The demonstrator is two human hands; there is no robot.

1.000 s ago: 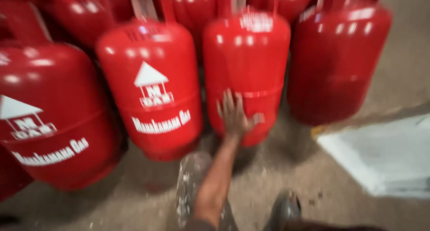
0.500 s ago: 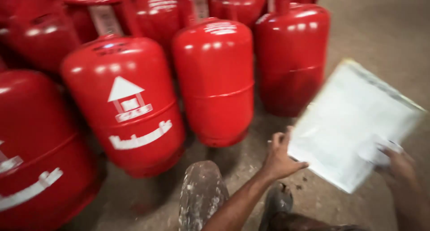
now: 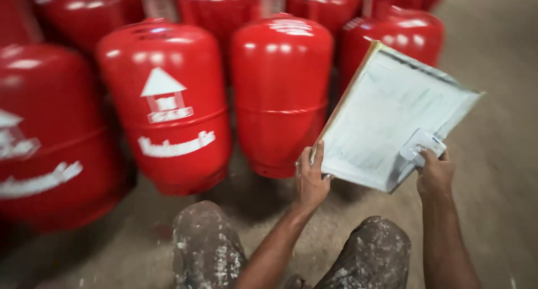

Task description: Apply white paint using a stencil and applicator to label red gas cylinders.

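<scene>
1. Red gas cylinders (image 3: 280, 93) stand upright, crowded together on the concrete floor (image 3: 493, 87), filling the space just beyond the person's paint-spattered knees (image 3: 207, 250).
2. Held in front of them is a pad of white paper sheets (image 3: 386, 115), its long axis tilted up and to the right.
3. Left hand (image 3: 311, 179) pinches the pad's lower left corner.
4. Right hand (image 3: 434, 174) presses a small white object (image 3: 423, 146) against the pad's lower edge.

Cylinders (image 3: 168, 104) stand in rows on floor (image 3: 504, 98), left & ahead. Pad (image 3: 392, 115) to their right, betw. left grip (image 3: 311, 179) & right grip (image 3: 434, 174); knees (image 3: 207, 250) below.
</scene>
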